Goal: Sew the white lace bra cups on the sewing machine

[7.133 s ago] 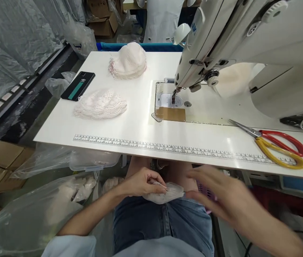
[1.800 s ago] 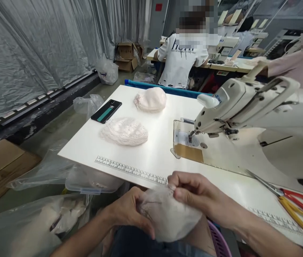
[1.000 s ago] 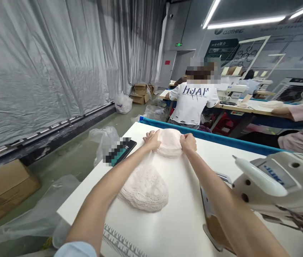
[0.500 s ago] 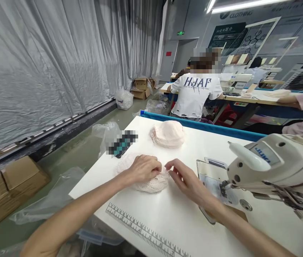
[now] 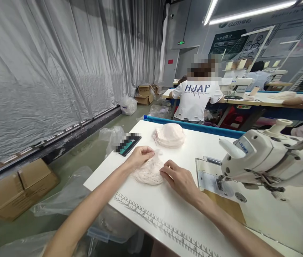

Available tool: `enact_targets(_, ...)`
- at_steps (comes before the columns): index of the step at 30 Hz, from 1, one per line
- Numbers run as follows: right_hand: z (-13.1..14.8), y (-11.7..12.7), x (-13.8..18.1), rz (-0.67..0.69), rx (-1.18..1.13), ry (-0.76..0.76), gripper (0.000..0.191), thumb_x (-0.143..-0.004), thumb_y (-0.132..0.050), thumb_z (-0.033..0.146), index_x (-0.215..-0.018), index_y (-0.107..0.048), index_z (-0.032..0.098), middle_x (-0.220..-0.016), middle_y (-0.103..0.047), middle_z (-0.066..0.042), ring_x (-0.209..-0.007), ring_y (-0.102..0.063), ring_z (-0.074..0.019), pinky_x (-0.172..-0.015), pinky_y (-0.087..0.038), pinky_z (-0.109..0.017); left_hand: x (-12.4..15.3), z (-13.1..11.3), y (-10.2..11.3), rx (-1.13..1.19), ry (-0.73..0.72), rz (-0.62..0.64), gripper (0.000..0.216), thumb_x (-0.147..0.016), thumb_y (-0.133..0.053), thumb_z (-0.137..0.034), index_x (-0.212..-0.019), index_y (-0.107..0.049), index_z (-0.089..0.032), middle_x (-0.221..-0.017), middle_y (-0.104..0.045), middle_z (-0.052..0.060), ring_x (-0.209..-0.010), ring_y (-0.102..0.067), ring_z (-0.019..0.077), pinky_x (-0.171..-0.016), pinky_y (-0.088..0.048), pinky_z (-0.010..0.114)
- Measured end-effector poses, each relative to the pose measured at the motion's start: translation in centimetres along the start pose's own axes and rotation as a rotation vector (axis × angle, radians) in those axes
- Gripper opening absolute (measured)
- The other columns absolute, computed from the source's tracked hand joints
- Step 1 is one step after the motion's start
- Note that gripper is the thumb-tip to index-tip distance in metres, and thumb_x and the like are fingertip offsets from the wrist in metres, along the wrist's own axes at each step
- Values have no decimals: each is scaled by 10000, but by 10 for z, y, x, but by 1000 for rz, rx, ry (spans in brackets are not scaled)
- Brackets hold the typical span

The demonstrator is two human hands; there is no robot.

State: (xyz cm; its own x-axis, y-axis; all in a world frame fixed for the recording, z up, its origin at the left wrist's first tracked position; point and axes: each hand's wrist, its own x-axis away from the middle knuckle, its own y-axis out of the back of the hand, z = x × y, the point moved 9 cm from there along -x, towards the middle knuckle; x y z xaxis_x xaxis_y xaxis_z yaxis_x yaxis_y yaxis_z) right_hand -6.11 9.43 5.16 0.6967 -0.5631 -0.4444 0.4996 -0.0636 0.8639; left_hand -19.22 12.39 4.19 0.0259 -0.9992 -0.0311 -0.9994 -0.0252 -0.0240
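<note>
A pale pink piece of lace fabric (image 5: 149, 172) lies on the white sewing table (image 5: 164, 210), its far edge lifted to a peak. My left hand (image 5: 141, 156) pinches that raised edge between thumb and fingers. At the right edge of the same piece, my right hand (image 5: 176, 175) is closed, with thumb and fingertips on the fabric. A stack of similar pale pink pieces (image 5: 170, 135) sits just beyond my hands. To the right stands a white sewing machine (image 5: 258, 153), its needle area apart from the fabric.
A phone (image 5: 127, 145) lies near the table's left edge, and a printed ruler (image 5: 157, 223) runs along the near edge. Cardboard boxes (image 5: 20, 189) and plastic bags (image 5: 66, 192) are on the floor at left. A person in a white shirt (image 5: 196, 98) sits ahead.
My left hand has raised the far edge of the lace fabric, and my right hand has come onto its right edge. The view has shifted slightly, bringing more of the sewing machine into sight.
</note>
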Motion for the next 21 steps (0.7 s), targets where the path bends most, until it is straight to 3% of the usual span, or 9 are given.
enact_targets(4,-1,3,-6,4,-25,-9,236,-914,-369,219,-793,-571,197,-831,-566,-25,-517,-485,-88,-454,-306,-209,3,4,20,273,42,-123,321,-554,-778,-347,-734,-620,-133,-607,-558,-29,-520,-481,64,-530,-370,197)
enact_targets(8,4,3,-9,18,-56,3,204,-908,-390,248,-834,-577,207,-848,-577,-16,-497,-479,-75,-457,-320,-205,5,11,33,468,63,-210,269,-526,-773,-243,-717,-610,-146,-613,-589,-29,-532,-528,76,-562,-411,207)
enact_targets(11,10,-1,-9,20,11,24,202,-904,-412,321,-889,-576,204,-861,-583,-24,-459,-454,-72,-429,-276,-205,5,15,32,544,76,-204,226,-528,-756,-175,-704,-621,-133,-598,-599,-21,-520,-535,82,-549,-413,212)
enact_targets(15,14,-3,-7,-14,112,41,266,-929,-338,281,-830,-566,188,-819,-587,-31,-482,-486,-92,-417,-200,-208,5,18,29,595,75,-180,225,-532,-761,-149,-721,-643,-114,-617,-622,-6,-532,-549,80,-557,-418,205)
enact_targets(21,15,0,-10,-31,77,36,293,-940,-289,260,-792,-533,196,-809,-582,-24,-502,-492,-97,-413,-223,-207,4,22,30,645,51,-161,200,-544,-759,-141,-707,-647,-112,-612,-631,2,-538,-564,88,-561,-418,207)
